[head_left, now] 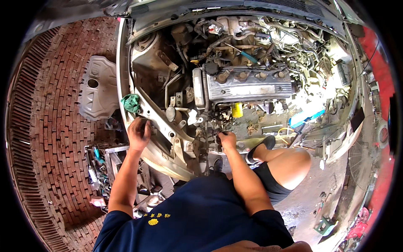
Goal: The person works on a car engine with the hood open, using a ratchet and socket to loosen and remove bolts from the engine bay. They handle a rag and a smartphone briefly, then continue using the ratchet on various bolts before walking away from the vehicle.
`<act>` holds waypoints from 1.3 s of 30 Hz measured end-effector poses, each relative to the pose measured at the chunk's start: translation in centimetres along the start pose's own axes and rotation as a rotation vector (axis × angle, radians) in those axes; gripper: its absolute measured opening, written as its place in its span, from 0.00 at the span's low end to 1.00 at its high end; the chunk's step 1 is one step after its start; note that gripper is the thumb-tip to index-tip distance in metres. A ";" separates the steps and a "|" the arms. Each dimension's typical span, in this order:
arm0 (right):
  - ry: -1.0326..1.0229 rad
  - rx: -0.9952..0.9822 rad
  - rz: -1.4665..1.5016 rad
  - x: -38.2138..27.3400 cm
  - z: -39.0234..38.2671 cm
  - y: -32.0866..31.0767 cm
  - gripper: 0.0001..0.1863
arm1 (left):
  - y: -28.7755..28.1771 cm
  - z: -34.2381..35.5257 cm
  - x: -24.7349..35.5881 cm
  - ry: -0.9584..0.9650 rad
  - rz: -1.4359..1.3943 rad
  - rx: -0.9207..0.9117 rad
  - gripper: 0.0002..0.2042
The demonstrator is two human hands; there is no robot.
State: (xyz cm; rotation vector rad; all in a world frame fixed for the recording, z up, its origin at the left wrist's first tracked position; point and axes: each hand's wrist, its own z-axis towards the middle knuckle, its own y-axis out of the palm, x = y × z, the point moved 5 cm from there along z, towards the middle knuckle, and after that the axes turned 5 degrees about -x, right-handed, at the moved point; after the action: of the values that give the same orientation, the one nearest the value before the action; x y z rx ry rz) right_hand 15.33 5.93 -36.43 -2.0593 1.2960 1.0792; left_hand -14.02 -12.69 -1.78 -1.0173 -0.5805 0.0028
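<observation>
My left hand (139, 133) lies over the pale front fender edge (147, 112), its fingers curled and dark with grime. What they close on, if anything, is hidden. Just beyond it a crumpled green rag (130, 103) sits on the fender. At the front end of the engine (247, 89), my right hand (227, 140) is closed beside a dark, greasy metal part (214, 135). Its fingertips are partly hidden, and I cannot make out what they grip. A white scrap (193, 117) and a yellow cylindrical part (237, 110) are close by.
A teal-handled screwdriver (247, 55) lies behind the valve cover. Loose wiring (310, 59) fills the right side of the bay. A blue-and-white box (307, 117) rests at the right. At the left, a pale metal cover (99, 88) lies on brick, near a cluttered tool cart (118, 149).
</observation>
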 end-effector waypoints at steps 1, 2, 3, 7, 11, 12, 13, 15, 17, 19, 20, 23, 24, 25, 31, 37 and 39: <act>-0.016 0.019 -0.012 -0.2 -0.1 0.0 0.08 | -0.1 0.1 0.3 0.015 -0.013 0.000 0.04; 0.004 0.020 -0.003 -0.2 -0.1 -0.1 0.07 | 0.0 0.3 0.4 0.005 -0.019 -0.008 0.04; 0.015 -0.009 0.035 -0.2 -0.1 -0.3 0.07 | 0.1 0.3 0.6 -0.002 -0.026 -0.016 0.04; 0.060 -0.059 0.112 -2.4 -1.6 0.1 0.08 | 0.0 -0.8 -0.7 -0.008 -0.009 0.021 0.02; 0.025 -0.041 -0.055 -3.0 -2.0 -0.4 0.12 | 0.5 -0.8 -0.3 -0.023 0.048 -0.001 0.04; 0.009 0.017 -0.084 -1.0 -0.7 -0.8 0.12 | 0.7 0.0 0.6 0.002 0.054 -0.014 0.04; -0.003 0.069 -0.115 1.9 0.6 -0.9 0.12 | 1.1 0.4 0.8 0.022 0.065 -0.025 0.04; -0.028 0.085 -0.188 0.2 -0.6 0.8 0.14 | 0.2 -1.3 -0.5 -0.025 0.111 0.008 0.04; 0.027 0.158 -0.126 -0.4 -1.5 0.4 0.15 | 0.6 -1.5 -1.2 -0.068 0.142 -0.059 0.07; 0.029 0.196 -0.114 0.4 -1.3 0.4 0.15 | 1.0 -0.1 1.9 0.093 0.144 0.086 0.05; 0.034 0.207 -0.110 0.2 -1.6 0.8 0.14 | 0.8 -0.2 1.8 0.093 0.167 0.082 0.06; 0.102 0.216 0.000 1.1 -1.7 1.5 0.12 | 0.9 -0.1 1.5 0.100 0.193 0.061 0.04; 0.098 0.213 0.002 1.1 -1.8 1.7 0.12 | 0.9 -0.2 1.2 0.102 0.197 0.066 0.04; 0.118 0.198 0.121 1.4 -2.0 2.0 0.12 | 0.9 -0.4 0.9 0.096 0.192 0.059 0.05; 0.157 0.142 0.121 1.0 -2.5 2.3 0.11 | 0.8 -0.2 1.8 0.086 0.202 0.091 0.06; 0.032 0.188 0.015 -1.1 -3.3 1.5 0.14 | 0.8 -0.3 1.4 0.104 0.234 0.098 0.05; 0.051 0.201 -0.048 -1.7 -3.5 1.3 0.14 | 0.9 -0.4 1.1 0.113 0.259 0.086 0.05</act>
State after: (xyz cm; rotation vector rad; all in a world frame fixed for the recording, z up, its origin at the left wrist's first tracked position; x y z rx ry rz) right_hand 15.00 3.67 -32.94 -1.9684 1.3156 0.8437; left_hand -12.62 -12.26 -2.13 -0.9963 -0.3400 0.1956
